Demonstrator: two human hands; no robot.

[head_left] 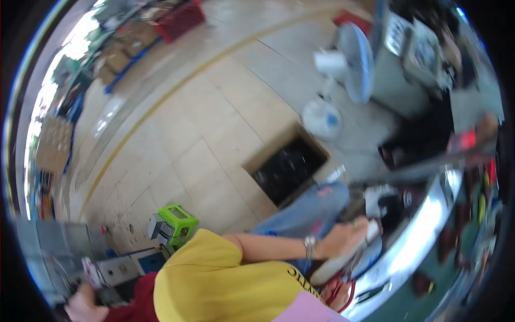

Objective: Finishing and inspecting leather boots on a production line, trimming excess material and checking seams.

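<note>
My left hand (340, 240), with a watch on the wrist, reaches to the right over my jeans (300, 212). Its fingers close on a small white piece (372, 229), too blurred to name. Under it lie a long beige piece (328, 271) and a bluish-white one (370, 253). Lower down, my right hand (333, 296) is partly hidden by my yellow shirt (214, 279). Red loops (351, 297) around its fingers look like the handles of scissors. Both hands are beside the shiny metal edge (407, 241) of a work table.
Small dark things lie on the green table top (450, 279). A black-lined carton (289, 166) and a white fan (357, 64) stand on the tiled floor. Behind me are a lime-green device (177, 222) and another person's hand (83, 306) with a dark red sleeve.
</note>
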